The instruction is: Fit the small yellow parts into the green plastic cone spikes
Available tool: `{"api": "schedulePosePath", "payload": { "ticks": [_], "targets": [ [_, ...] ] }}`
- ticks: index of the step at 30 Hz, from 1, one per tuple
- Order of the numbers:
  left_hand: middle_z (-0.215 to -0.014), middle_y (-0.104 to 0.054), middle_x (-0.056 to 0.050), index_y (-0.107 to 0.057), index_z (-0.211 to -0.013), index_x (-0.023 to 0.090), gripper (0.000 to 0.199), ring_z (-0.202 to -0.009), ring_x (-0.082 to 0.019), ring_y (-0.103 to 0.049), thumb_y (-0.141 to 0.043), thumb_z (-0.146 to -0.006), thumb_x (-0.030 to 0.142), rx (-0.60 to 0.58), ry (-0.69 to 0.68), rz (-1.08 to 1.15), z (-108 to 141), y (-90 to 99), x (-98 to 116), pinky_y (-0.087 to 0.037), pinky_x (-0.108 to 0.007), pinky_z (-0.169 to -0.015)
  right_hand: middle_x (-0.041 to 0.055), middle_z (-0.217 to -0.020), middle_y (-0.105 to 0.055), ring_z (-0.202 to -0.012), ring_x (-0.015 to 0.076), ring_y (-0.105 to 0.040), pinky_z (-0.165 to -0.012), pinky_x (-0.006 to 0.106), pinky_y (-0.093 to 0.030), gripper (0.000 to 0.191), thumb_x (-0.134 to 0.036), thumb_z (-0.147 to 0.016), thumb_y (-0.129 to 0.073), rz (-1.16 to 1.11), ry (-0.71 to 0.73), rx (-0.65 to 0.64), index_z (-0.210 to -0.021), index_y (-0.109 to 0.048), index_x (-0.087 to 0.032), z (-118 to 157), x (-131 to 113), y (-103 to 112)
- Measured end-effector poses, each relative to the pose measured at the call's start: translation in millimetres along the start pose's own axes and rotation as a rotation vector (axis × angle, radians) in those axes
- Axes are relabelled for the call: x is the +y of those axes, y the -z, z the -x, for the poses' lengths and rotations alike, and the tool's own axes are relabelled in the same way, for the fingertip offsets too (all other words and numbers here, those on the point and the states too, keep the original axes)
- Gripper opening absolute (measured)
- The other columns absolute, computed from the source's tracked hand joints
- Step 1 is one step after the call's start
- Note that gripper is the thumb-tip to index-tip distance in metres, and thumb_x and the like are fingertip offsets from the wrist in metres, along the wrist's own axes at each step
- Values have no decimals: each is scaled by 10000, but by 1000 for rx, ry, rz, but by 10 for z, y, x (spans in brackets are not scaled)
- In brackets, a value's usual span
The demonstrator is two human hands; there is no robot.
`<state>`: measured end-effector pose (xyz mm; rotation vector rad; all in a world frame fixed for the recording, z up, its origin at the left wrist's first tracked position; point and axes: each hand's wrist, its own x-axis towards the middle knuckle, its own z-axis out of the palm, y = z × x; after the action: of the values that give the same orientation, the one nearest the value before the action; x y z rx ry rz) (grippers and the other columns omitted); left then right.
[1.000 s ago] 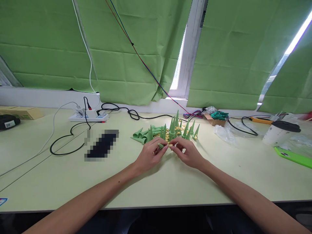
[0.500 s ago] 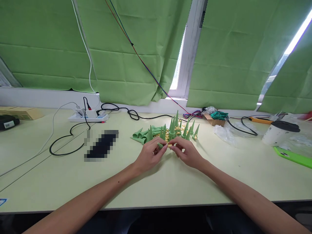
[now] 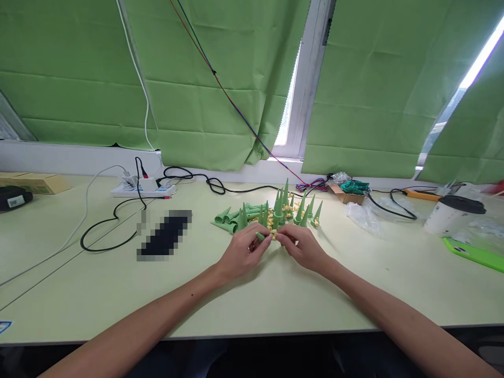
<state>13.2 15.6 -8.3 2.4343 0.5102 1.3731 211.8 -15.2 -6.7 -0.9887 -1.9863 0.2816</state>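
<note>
My left hand (image 3: 247, 248) is closed around a small green cone (image 3: 260, 237), whose tip pokes out between the fingers. Close beside it, my right hand (image 3: 301, 245) has thumb and forefinger together near small yellow pieces (image 3: 274, 234); whether it grips one is hard to make out. Just beyond both hands is a cluster of green cones, several standing upright (image 3: 286, 197) and others lying on their sides (image 3: 226, 226) at the left. More yellow pieces are scattered among them, partly hidden by the hands and cones.
On the pale table (image 3: 268, 304), a pixelated dark object (image 3: 164, 236) lies left, near a power strip (image 3: 144, 189) and black cables. To the right are clear plastic bags (image 3: 364, 218), a small cardboard box (image 3: 346, 195), a lidded paper cup (image 3: 452, 216) and a bright green phone (image 3: 474, 254).
The right fingertips have drawn slightly away from the left ones, and yellow pieces show more plainly between the hands. The left hand keeps its hold on the cone.
</note>
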Motion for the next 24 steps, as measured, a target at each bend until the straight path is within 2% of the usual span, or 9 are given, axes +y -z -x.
{"api": "schedulePosePath", "payload": {
  "ticks": [4,9,14,20,24],
  "targets": [
    [-793,-628,-30,-629,-905,173,134,-646,-107,-514,-533,-971,239,-6,-3,-11,0,-5,-5,-403,-209,-502,-15,-599,-509,-551,117,-440,-536,246,-362,394,-376,-1024,-413,48,21,2,-697,-530,-191,-6,-1,0],
    [-822,-655,-40,-647,-874,166,204,-633,-105,-544,-528,-973,299,15,90,-5,-4,-6,-4,-410,-212,-484,22,-746,-638,-584,123,-522,-538,246,-419,248,-357,-1012,-457,15,-52,31,-948,-622,-184,3,-18,6],
    [-830,-659,-34,-644,-818,161,233,-585,-89,-521,-542,-966,310,37,166,3,-8,-4,-3,-406,-213,-471,50,-861,-674,-569,118,-544,-521,247,-448,193,-351,-989,-518,-16,-47,38,-1042,-612,-191,12,-27,16],
    [-837,-651,-34,-635,-823,160,220,-596,-86,-516,-540,-966,296,25,169,8,-14,2,9,-401,-199,-468,50,-877,-644,-587,115,-553,-540,246,-464,172,-303,-1002,-488,-26,-6,-13,-1019,-617,-190,9,-24,15],
    [-852,-638,-39,-649,-920,171,150,-673,-111,-558,-559,-951,287,-47,146,28,-18,18,32,-426,-199,-499,36,-823,-627,-584,118,-547,-548,249,-459,155,-284,-996,-492,-21,-6,-4,-965,-612,-190,9,-13,9]
  ]
}}
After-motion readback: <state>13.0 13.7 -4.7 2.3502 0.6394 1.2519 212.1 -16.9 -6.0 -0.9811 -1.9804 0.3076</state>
